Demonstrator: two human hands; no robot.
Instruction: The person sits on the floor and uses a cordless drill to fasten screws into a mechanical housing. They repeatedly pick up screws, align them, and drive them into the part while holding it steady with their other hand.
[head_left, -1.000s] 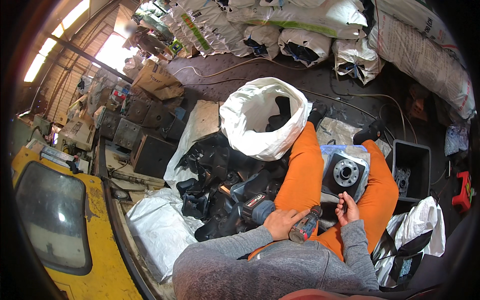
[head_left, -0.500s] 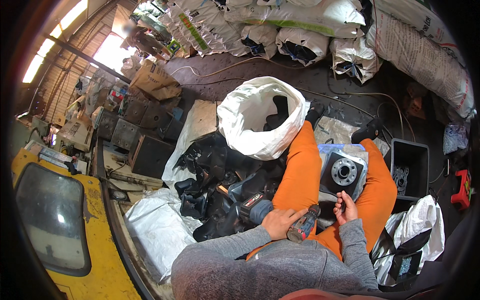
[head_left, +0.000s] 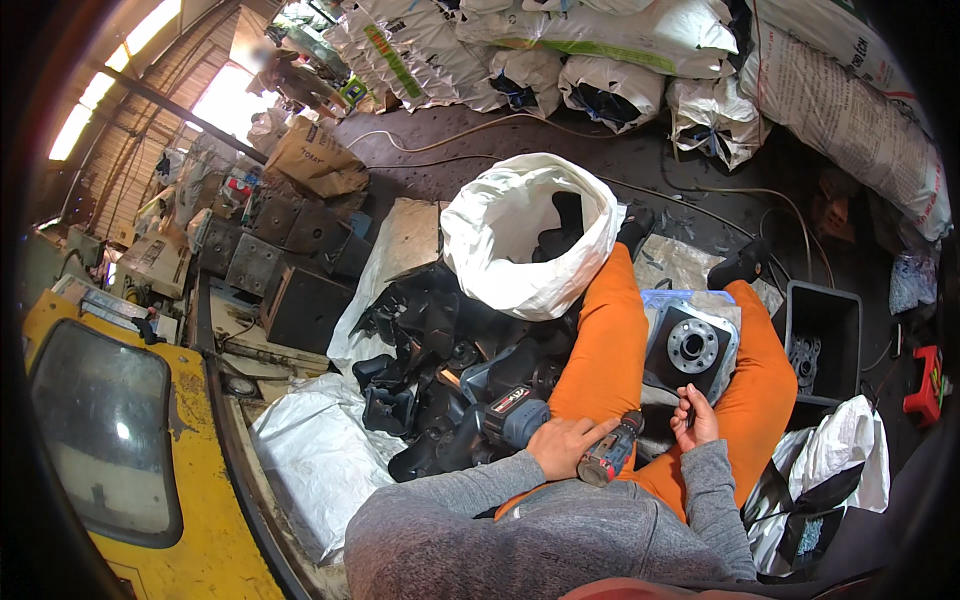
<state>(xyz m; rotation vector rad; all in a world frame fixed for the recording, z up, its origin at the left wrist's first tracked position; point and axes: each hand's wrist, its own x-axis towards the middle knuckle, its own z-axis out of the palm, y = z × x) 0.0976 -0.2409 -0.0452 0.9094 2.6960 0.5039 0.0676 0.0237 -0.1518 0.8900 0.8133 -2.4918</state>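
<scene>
Across my thigh lies a cordless drill (head_left: 612,450), its battery end toward the pile on the left. My left hand (head_left: 565,447) is wrapped over its handle. My right hand (head_left: 697,420) is closed in a pinch near my other thigh, and whatever small dark thing its fingers hold is too small to name. Just beyond that hand, a round metal flange (head_left: 692,345) with holes around its centre sits on a dark square plate (head_left: 668,372) between my legs.
Many black moulded parts (head_left: 430,330) are heaped at my left. An open white sack (head_left: 470,262) with black parts inside stands ahead. A grey bin (head_left: 845,340) holding metal pieces and a red case (head_left: 922,385) are at right. Hoses cross the floor; a person stands far off.
The view has shifted slightly. Both hands and the drill keep nearly the same places, with the same grips.
</scene>
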